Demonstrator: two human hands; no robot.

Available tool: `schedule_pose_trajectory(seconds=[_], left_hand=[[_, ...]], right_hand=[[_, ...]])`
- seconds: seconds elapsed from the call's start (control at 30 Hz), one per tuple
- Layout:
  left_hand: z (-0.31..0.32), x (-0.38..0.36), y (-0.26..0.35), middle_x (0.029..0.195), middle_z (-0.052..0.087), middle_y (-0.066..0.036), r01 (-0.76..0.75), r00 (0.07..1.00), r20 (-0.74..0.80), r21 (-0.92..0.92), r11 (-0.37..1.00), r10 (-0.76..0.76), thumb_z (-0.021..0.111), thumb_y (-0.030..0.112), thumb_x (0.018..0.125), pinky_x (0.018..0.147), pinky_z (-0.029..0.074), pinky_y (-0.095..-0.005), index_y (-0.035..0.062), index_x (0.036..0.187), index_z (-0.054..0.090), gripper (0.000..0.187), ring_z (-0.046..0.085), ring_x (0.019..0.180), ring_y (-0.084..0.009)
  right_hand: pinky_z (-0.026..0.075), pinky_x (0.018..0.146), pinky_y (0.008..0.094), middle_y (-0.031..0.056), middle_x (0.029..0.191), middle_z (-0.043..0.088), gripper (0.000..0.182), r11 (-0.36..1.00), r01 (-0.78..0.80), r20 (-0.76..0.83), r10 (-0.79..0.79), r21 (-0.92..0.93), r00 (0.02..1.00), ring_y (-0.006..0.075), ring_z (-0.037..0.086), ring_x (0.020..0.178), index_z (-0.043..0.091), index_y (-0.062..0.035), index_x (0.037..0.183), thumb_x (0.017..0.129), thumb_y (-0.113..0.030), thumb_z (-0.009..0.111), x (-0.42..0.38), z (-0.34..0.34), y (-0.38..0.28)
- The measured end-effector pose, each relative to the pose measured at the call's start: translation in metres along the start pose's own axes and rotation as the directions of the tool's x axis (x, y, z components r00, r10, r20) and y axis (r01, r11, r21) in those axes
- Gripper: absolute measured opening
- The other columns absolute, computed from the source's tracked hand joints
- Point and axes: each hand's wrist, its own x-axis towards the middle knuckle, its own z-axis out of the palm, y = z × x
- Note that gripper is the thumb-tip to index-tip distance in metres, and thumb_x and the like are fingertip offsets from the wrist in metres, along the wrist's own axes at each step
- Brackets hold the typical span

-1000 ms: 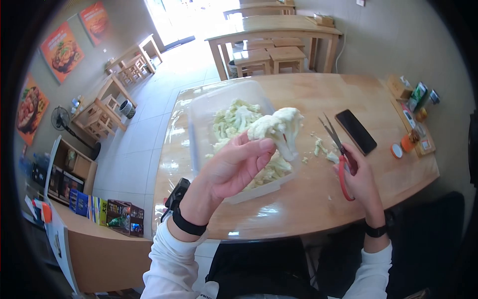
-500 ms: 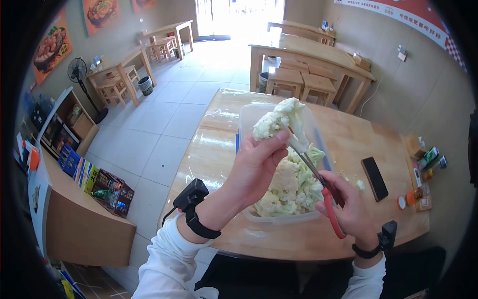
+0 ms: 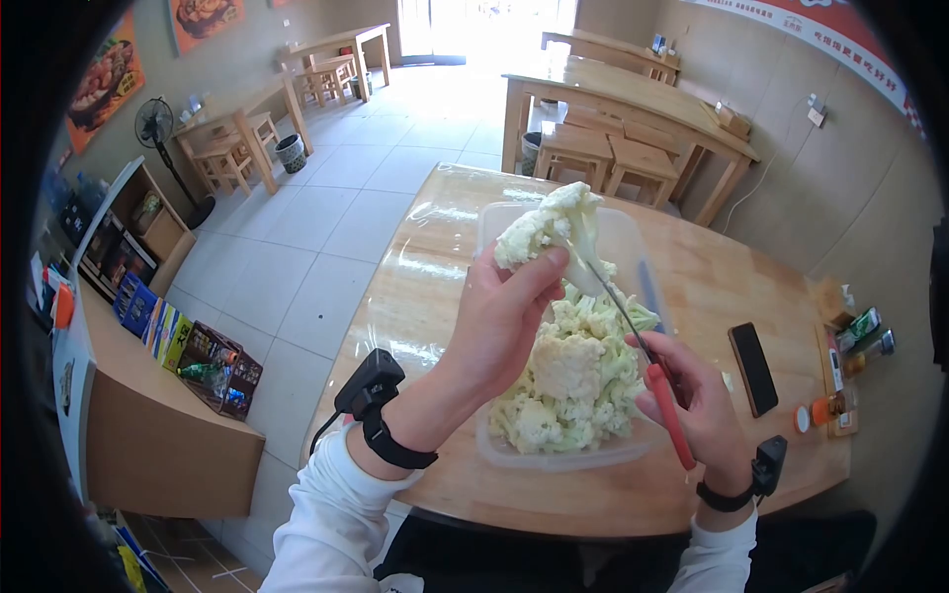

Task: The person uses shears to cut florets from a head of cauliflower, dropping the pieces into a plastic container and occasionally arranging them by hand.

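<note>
My left hand (image 3: pixel 509 316) grips a piece of cauliflower (image 3: pixel 550 225) above the far part of a clear plastic tub (image 3: pixel 487 435). In my right hand (image 3: pixel 697 400) is a pair of scissors (image 3: pixel 668 415) with red handles, fingers wrapped round them. The blades point up and left, their tips at the stalk of the held piece. Below both hands, cut cauliflower florets (image 3: pixel 568 371) are heaped in the tub, which stands on the wooden table. Each wrist wears a black strap with a small device.
A black phone (image 3: pixel 754 369) lies on the table right of the tub. Farther right, small jars and an orange-lidded container (image 3: pixel 820 410) stand by the wall. Beyond are wooden tables with stools (image 3: pixel 573 148). A wooden counter (image 3: pixel 168 415) stands at the left.
The scissor blades look more closed at the stalk than before. My right hand has lowered slightly, and the view has shifted a little, showing more of the heap in the tub.
</note>
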Motion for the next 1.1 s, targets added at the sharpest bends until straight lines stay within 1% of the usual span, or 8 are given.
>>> schedule_pose_trajectory(seconds=[0.07, 0.13, 0.23, 0.33, 0.63, 0.77, 0.83, 1.1], left_hand=[[-0.001, 0.003, -0.002, 0.09, 0.059, 0.002, 0.006, 1.0, 0.017, 0.007, 1.0, -0.006, 0.058, 0.015, 0.086, 0.074, 0.042, -0.0231, 0.0064, 0.1, 0.057, 0.016, 0.052, 0.081, -0.0052], [-0.001, 0.003, -0.004, 0.09, 0.059, 0.002, 0.006, 1.0, 0.029, 0.01, 1.0, -0.006, 0.058, 0.015, 0.086, 0.074, 0.041, -0.0234, 0.0061, 0.099, 0.057, 0.015, 0.052, 0.081, -0.0054], [-0.002, 0.002, -0.004, 0.088, 0.059, 0.001, 0.022, 1.0, 0.004, 0.024, 0.999, -0.022, 0.058, 0.015, 0.086, 0.073, 0.041, -0.0239, 0.0058, 0.096, 0.058, 0.014, 0.051, 0.08, -0.0057], [-0.009, 0.005, -0.002, 0.087, 0.059, 0.001, 0.024, 1.0, 0.017, 0.011, 1.0, -0.024, 0.057, 0.014, 0.086, 0.073, 0.041, -0.0236, 0.0049, 0.095, 0.058, 0.013, 0.051, 0.078, -0.0062], [-0.009, 0.006, -0.002, 0.085, 0.058, -0.001, -0.008, 1.0, 0.025, 0.101, 0.995, 0.006, 0.055, 0.013, 0.087, 0.071, 0.043, -0.0241, 0.0035, 0.097, 0.057, 0.014, 0.052, 0.075, -0.0075], [-0.014, 0.007, -0.005, 0.085, 0.058, -0.001, 0.019, 0.997, 0.072, 0.077, 0.997, -0.025, 0.055, 0.012, 0.087, 0.071, 0.043, -0.0238, 0.0034, 0.099, 0.056, 0.015, 0.052, 0.074, -0.0075], [-0.014, 0.008, -0.005, 0.085, 0.058, -0.001, 0.029, 0.996, 0.081, 0.058, 0.998, -0.033, 0.055, 0.012, 0.087, 0.071, 0.043, -0.0238, 0.0035, 0.098, 0.056, 0.014, 0.052, 0.074, -0.0075], [-0.01, 0.006, -0.006, 0.086, 0.057, -0.001, 0.027, 0.996, 0.082, 0.04, 0.999, -0.03, 0.055, 0.011, 0.086, 0.07, 0.043, -0.0234, 0.0023, 0.097, 0.056, 0.014, 0.051, 0.075, -0.0071]], right_hand=[[0.042, 0.08, 0.019, 0.0016, 0.098, 0.055, 0.055, 1.0, -0.001, -0.009, 0.001, 0.014, 1.0, 0.0055, 0.051, 0.088, 0.046, 0.0021, 0.126, 0.077, -0.006, 0.071, 0.001, -0.001, 0.0], [0.043, 0.079, 0.0187, 0.0008, 0.094, 0.056, 0.053, 0.999, -0.037, 0.054, 0.038, -0.026, 0.998, 0.0052, 0.052, 0.086, 0.047, 0.0024, 0.125, 0.078, -0.007, 0.07, 0.001, -0.003, -0.002], [0.043, 0.077, 0.0186, 0.0007, 0.093, 0.056, 0.051, 1.0, -0.014, 0.033, 0.013, 0.021, 0.999, 0.0048, 0.052, 0.085, 0.048, 0.0026, 0.124, 0.079, -0.007, 0.07, 0.003, 0.0, 0.002], [0.043, 0.076, 0.0185, 0.001, 0.093, 0.057, 0.052, 1.0, 0.025, 0.021, -0.025, -0.016, 0.999, 0.0044, 0.052, 0.084, 0.048, 0.0025, 0.125, 0.079, -0.007, 0.07, 0.004, 0.002, 0.003], [0.044, 0.073, 0.0184, 0.0, 0.09, 0.057, 0.051, 1.0, 0.004, 0.025, -0.004, 0.007, 1.0, 0.0041, 0.052, 0.082, 0.048, 0.0026, 0.124, 0.079, -0.008, 0.069, 0.006, 0.001, 0.008], [0.043, 0.071, 0.0179, -0.0007, 0.088, 0.057, 0.049, 1.0, 0.001, 0.003, -0.001, 0.013, 1.0, 0.0036, 0.051, 0.08, 0.049, 0.0015, 0.123, 0.08, -0.009, 0.069, 0.003, 0.002, 0.005], [0.041, 0.069, 0.0177, -0.0012, 0.087, 0.056, 0.047, 0.996, 0.011, 0.02, -0.01, -0.091, 1.0, 0.0032, 0.049, 0.078, 0.049, 0.0004, 0.122, 0.081, -0.01, 0.068, 0.003, 0.0, 0.003], [0.04, 0.064, 0.0166, -0.0032, 0.085, 0.054, 0.044, 1.0, 0.014, 0.024, -0.013, -0.022, 1.0, 0.0016, 0.046, 0.074, 0.049, 0.0001, 0.123, 0.083, -0.01, 0.065, 0.004, -0.001, 0.007]])
